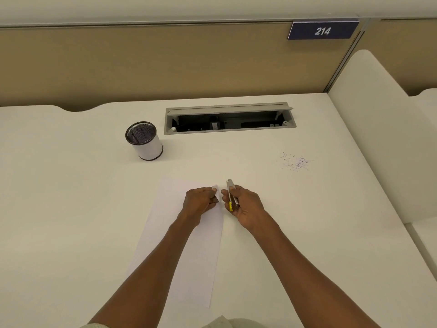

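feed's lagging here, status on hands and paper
Left hand pinches top right corner of paper. Right hand grips cutter beside it. Pen cup well apart.

White "214" on blue sign (323,30), partition top.

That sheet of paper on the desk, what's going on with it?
A person's left hand pinches the far right corner of the sheet of paper, which lies on the white desk. The right hand grips a slim silver tool with a yellow part, right beside that corner. A mesh pen cup stands further back, and small scraps lie off to the right.
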{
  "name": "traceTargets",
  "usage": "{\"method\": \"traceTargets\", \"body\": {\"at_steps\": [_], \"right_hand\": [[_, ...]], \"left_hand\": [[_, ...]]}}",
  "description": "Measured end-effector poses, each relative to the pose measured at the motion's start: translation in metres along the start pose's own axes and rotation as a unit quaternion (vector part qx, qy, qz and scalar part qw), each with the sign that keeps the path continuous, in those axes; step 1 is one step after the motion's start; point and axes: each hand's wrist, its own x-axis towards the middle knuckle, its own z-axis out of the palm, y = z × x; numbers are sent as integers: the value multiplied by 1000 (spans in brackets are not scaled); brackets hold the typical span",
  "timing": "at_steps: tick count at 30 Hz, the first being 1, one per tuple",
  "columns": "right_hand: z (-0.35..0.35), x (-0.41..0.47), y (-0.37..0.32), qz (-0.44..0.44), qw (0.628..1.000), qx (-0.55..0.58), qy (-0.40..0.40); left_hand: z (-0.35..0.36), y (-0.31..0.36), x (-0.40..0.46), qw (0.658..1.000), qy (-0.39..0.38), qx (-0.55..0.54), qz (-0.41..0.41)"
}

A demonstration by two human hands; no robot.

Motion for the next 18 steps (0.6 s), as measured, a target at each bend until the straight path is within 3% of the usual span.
{"method": "traceTargets", "body": {"at_steps": [4, 7, 9, 13, 18], "right_hand": [[-2, 4, -2, -119, 970, -214, -1], [1, 10, -3, -271, 875, -401, 24], [4, 13, -5, -346, 816, -463, 7], [12, 17, -6, -386, 752, -534, -26], [13, 18, -8, -394, 717, -573, -38]], "left_hand": [[-3, 5, -4, 999, -20, -29, -26], [-6, 7, -5, 999, -22, -19, -22], [-7, 8, -5, 1000, -26, -7, -16], [-7, 10, -6, 999, -34, 7, -7], [-8, 12, -6, 999, -30, 25, -8]]}}
